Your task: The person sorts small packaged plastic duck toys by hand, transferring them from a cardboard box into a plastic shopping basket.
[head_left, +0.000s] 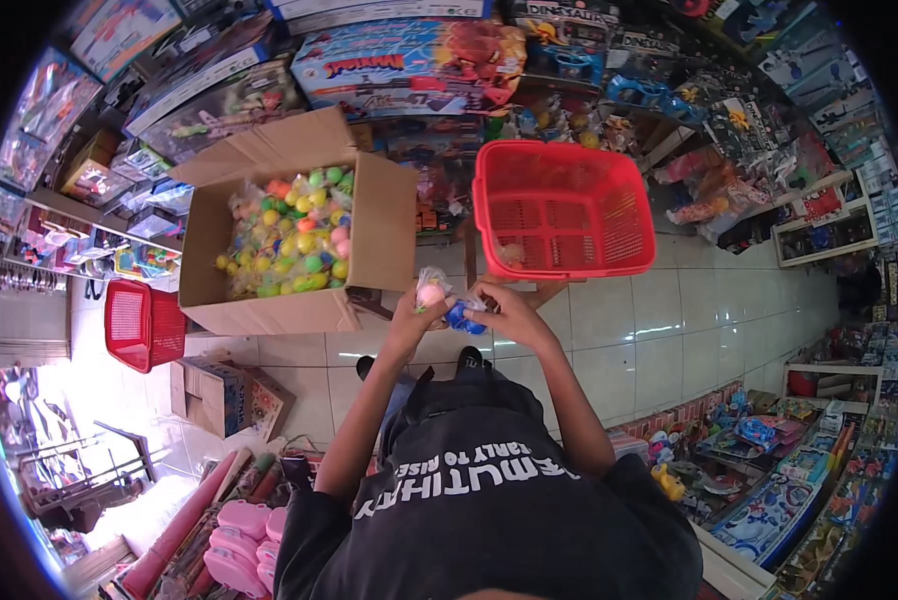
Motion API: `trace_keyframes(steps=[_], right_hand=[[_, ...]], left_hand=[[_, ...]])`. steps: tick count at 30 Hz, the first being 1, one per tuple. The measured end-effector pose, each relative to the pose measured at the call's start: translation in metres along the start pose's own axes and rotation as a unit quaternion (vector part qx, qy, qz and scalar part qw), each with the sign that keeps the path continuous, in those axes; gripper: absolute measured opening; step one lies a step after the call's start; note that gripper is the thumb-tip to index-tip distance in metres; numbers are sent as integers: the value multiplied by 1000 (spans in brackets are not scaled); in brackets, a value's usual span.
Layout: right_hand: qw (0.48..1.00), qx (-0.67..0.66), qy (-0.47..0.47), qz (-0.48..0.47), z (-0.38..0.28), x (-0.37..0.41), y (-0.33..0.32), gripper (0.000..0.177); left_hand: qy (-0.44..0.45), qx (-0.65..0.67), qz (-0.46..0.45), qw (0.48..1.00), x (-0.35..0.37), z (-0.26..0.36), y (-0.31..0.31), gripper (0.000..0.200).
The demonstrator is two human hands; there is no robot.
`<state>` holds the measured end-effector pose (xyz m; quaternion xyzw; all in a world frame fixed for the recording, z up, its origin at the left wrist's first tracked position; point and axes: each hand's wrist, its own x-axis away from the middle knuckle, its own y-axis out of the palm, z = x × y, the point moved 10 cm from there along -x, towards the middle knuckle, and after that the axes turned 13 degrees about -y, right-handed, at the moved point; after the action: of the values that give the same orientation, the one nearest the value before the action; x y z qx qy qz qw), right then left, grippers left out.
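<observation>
Between the cardboard box and the red basket, my two hands are close together in front of my body. My left hand (421, 315) has its fingers closed on a pink ball in clear plastic (430, 295). Close beside it, my right hand (501, 314) pinches a blue ball in clear plastic (466, 317). The open cardboard box (384, 225) at the left holds many wrapped balls (294, 235) in yellow, green, orange and pink. At the right stands the red basket (564, 215), with a small clear-wrapped item (512, 255) in its near left corner.
Boxed toys (409, 65) line the shelves ahead. A smaller red basket (144, 325) and opened cartons (214, 395) are on the tiled floor at the left. Pink cases (237, 545) lie near my left elbow, and toy displays (769, 460) stand at the lower right.
</observation>
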<state>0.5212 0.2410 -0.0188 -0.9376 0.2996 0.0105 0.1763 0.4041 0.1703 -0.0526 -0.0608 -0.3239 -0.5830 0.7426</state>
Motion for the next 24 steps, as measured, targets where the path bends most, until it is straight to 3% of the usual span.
trace_keyframes(steps=[3, 8, 9, 13, 17, 24], right_hand=[[998, -43, 50, -21, 12, 17, -20, 28], [987, -126, 44, 85, 15, 18, -82, 19], [991, -89, 6, 103, 8, 13, -99, 18], [990, 43, 3, 138, 28, -13, -150, 14], [990, 87, 14, 110, 104, -50, -161, 15], [976, 209, 51, -23, 251, -89, -117, 18]], left_hand=[[10, 15, -9, 1000, -14, -5, 25, 33], [-6, 56, 2, 998, -38, -9, 35, 35], [-18, 90, 0, 996, -42, -8, 35, 36], [-27, 152, 3, 988, -61, -6, 22, 40], [-34, 161, 6, 986, -87, -1, 8, 40], [-41, 132, 16, 990, -124, 34, 0, 43]])
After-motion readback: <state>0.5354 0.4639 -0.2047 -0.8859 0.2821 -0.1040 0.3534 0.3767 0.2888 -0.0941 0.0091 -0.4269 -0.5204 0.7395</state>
